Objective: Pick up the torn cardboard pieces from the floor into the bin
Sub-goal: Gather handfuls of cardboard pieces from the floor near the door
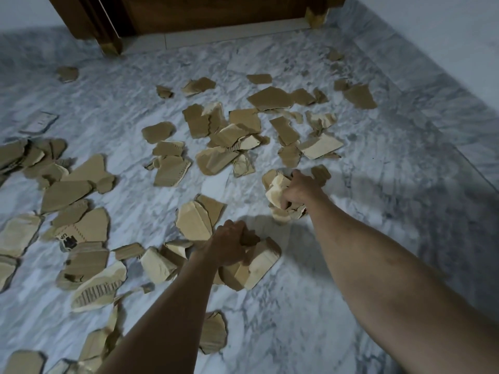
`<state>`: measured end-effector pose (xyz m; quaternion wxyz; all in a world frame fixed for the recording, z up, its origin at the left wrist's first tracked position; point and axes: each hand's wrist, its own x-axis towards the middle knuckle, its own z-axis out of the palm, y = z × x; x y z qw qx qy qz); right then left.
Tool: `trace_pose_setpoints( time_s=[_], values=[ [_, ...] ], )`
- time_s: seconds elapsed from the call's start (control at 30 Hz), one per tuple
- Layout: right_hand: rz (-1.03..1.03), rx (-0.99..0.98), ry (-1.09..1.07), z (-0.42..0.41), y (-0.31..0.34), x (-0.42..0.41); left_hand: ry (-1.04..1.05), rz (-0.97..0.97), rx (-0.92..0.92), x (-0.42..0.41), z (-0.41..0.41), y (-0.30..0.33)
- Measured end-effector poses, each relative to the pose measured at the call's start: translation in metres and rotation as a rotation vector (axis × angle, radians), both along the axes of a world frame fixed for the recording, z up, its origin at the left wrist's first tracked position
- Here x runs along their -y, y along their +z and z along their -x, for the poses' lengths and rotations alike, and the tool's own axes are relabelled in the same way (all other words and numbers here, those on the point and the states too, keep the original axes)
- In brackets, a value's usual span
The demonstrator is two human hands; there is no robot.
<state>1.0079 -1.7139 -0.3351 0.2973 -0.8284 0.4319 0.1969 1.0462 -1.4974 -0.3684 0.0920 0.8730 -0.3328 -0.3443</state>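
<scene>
gripping bunched cardboard pieces (279, 197), the right hand (299, 188) has its fingers curled tight at two o'clock; the left hand (228, 247) clutches more at centre. overfilled fists could shed scraps across the floor (310, 306). no bin in view.

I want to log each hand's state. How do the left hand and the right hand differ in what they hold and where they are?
The right hand clutches a crumpled bundle of pieces; the left hand grips pieces by its fingers. The right hand reaches farther from the camera than the left. Both are curled round torn cardboard over the marble floor.
</scene>
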Motion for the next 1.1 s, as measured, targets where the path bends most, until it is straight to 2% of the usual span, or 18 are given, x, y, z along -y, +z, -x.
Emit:
trace_pose_setpoints(
  time_s=[0.23, 0.3, 0.4, 0.47, 0.67, 0.8, 0.97, 1.1],
  values=[
    [0.229, 0.074, 0.025, 0.004, -0.005, -0.013, 0.391, 0.243, -0.252, -0.017, -0.03, 0.007],
    [0.173, 0.115, -0.013, 0.006, -0.004, -0.016, 0.598, 0.385, -0.327, -0.022, -0.039, 0.011],
    [0.057, 0.228, -0.186, 0.008, 0.005, -0.021, 0.747, 0.534, -0.256, -0.028, -0.045, 0.015],
    [0.078, 0.251, -0.186, 0.007, 0.009, -0.034, 0.86, 0.593, -0.285, -0.03, -0.044, 0.013],
    [0.108, 0.294, -0.123, -0.006, 0.01, -0.096, 0.971, 0.607, -0.456, -0.019, -0.026, 0.02],
    [-0.024, 0.3, -0.051, -0.014, 0.014, -0.112, 1.048, 0.582, -0.598, -0.048, -0.029, 0.028],
    [-0.264, 0.389, -0.068, -0.042, 0.021, -0.124, 1.157, 0.704, -0.495, -0.1, -0.047, 0.055],
    [-0.44, 0.407, -0.095, -0.067, 0.016, -0.139, 1.151, 0.671, -0.254, -0.164, -0.072, 0.072]
  ],
)
